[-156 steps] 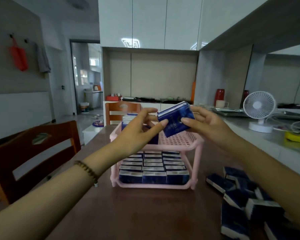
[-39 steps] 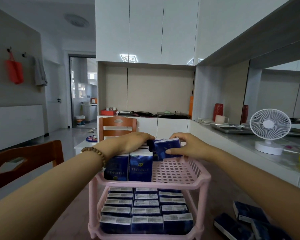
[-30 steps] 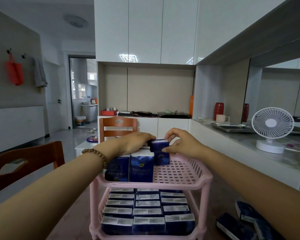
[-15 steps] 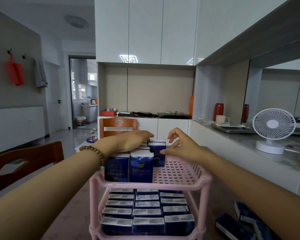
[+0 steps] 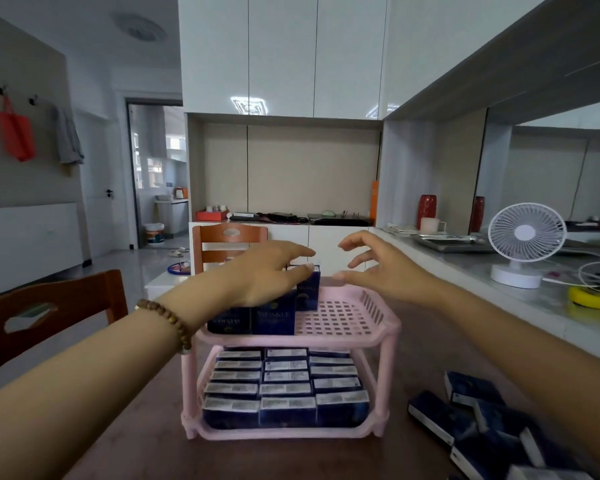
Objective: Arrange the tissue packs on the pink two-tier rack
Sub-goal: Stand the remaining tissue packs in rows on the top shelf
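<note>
The pink two-tier rack (image 5: 385, 327) stands on the brown table in front of me. Its lower tier is filled with rows of blue tissue packs (image 5: 284, 389). On the upper tier, upright blue packs (image 5: 274, 318) fill the left part, and one more pack (image 5: 308, 289) stands behind them near the middle. My left hand (image 5: 267, 271) lies flat over the tops of these packs, fingers spread. My right hand (image 5: 378, 268) hovers above the tier's back right, fingers apart and holding nothing. Loose packs (image 5: 482, 417) lie in a heap at the lower right.
A wooden chair (image 5: 49, 306) stands at the left and another (image 5: 229, 240) behind the rack. On the counter at the right are a white fan (image 5: 523, 244), cables and a yellow object (image 5: 589, 299). The right half of the upper tier is bare.
My right hand stood a pack upright on the upper tier, let go of it and lifted away to the right. My left hand stayed on the packs.
</note>
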`<move>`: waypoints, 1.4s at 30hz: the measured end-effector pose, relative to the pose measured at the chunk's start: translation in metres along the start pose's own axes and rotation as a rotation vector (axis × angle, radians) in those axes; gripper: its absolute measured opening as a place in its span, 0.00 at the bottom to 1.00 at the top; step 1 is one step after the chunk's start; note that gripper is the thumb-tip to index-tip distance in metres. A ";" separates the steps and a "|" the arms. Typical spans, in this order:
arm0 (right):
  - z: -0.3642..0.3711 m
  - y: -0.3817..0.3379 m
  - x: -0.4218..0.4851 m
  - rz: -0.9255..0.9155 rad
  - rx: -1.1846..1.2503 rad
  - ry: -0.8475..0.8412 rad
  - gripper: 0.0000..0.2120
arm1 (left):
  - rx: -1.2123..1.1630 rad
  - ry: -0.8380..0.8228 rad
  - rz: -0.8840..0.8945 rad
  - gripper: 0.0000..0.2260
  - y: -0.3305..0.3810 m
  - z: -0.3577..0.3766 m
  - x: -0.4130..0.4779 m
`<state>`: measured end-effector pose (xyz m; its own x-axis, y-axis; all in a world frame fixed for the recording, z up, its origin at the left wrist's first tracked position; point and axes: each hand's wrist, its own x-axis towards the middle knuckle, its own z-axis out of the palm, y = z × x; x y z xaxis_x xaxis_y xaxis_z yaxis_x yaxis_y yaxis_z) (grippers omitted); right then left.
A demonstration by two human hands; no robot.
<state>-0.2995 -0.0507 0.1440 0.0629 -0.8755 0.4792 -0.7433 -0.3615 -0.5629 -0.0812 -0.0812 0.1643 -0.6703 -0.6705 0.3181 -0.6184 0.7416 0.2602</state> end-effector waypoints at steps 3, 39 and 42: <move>-0.020 -0.010 -0.046 -0.024 -0.066 -0.083 0.21 | 0.166 0.079 0.120 0.24 0.017 0.015 -0.022; 0.010 0.045 -0.235 0.528 0.072 -0.351 0.17 | -0.635 -0.273 -0.005 0.10 0.030 0.159 -0.140; 0.016 0.033 -0.227 0.493 0.201 -0.259 0.10 | -0.693 -0.273 -0.032 0.10 0.023 0.161 -0.147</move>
<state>-0.3280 0.1309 0.0058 -0.0785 -0.9962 -0.0371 -0.5871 0.0762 -0.8060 -0.0628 0.0304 -0.0231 -0.7903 -0.6066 0.0866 -0.2994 0.5056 0.8092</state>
